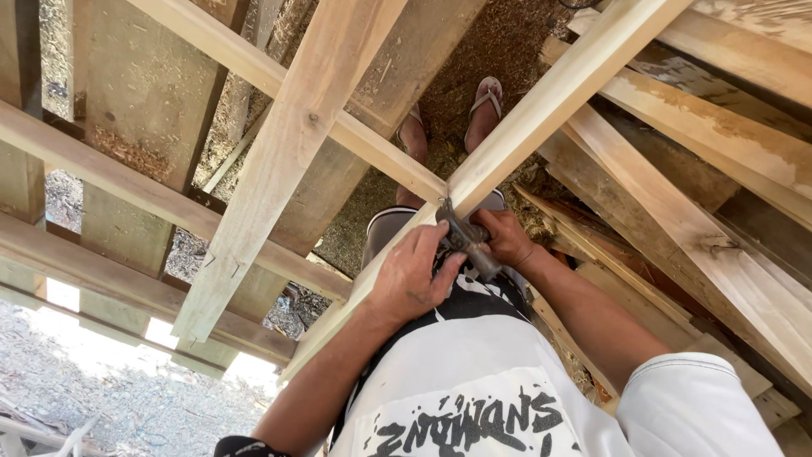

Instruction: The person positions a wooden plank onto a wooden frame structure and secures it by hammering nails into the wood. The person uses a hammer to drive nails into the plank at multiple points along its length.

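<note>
Right at the middle of what you see is a small grey metal tool, maybe a hammer, though it is hard to tell for sure. Its head end sits up against the pale wooden beam, close to the spot where that beam meets the crossing plank. The long way of the tool runs from that spot down and to the right, toward your tummy, and its handle end pokes out below your hands. Your right hand is curled around the tool from the right side and grips it. Your left hand is bent over it from the left, with the fingers pressed on or near the tool, but you cannot tell if that hand truly grips it or only rests there. Both hands are touching or nearly touching each other, so neither one is far from the tool; the right one looks a bit closer to the handle. The beam goes up and to the right, away from you. Under the beam you can see your two feet in sandals on ground covered with sawdust. More rough boards lie stacked on the right. On the left there are wooden slats, with bright gravel showing through the gaps.
</note>
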Demonstrator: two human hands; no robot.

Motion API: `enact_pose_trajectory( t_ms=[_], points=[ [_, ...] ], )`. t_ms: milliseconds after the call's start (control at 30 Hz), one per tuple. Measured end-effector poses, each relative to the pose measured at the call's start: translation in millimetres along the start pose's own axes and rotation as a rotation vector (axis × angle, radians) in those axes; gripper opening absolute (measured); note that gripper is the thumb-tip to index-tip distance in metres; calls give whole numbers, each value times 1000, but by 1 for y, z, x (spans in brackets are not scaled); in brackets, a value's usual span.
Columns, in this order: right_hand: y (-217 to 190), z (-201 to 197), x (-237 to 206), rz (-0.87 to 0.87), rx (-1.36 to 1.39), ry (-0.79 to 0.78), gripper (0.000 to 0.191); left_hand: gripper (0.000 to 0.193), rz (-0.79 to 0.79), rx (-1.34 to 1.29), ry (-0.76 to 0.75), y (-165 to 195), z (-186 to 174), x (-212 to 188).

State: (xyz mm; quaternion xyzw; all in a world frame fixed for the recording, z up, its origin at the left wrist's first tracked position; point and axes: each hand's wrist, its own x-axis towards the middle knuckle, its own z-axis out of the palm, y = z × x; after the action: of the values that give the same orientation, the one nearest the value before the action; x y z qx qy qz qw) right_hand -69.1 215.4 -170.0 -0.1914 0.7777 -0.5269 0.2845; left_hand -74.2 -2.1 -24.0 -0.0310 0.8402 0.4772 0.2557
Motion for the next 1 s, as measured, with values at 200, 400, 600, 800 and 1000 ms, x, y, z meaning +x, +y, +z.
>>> enact_pose_trajectory(
  t_ms=[200,400,600,800,1000],
  points=[
    [13,-15,13,-114,-51,-117,56,43,34,10,32,-6,5,-7],
    [-7,-3,8,-17,25,-23,39,52,49,26,18,-4,2,-9],
    [-16,5,5,-52,99,47,31,58,75,-3,-4,0,-5,-10],
    [-79,-6,2,189,236,33,19,56,223,-246,55,-8,-26,6],
    [-170,-57,31,794,724,103,12,27,64,-351,183,-20,-41,2]
  ],
)
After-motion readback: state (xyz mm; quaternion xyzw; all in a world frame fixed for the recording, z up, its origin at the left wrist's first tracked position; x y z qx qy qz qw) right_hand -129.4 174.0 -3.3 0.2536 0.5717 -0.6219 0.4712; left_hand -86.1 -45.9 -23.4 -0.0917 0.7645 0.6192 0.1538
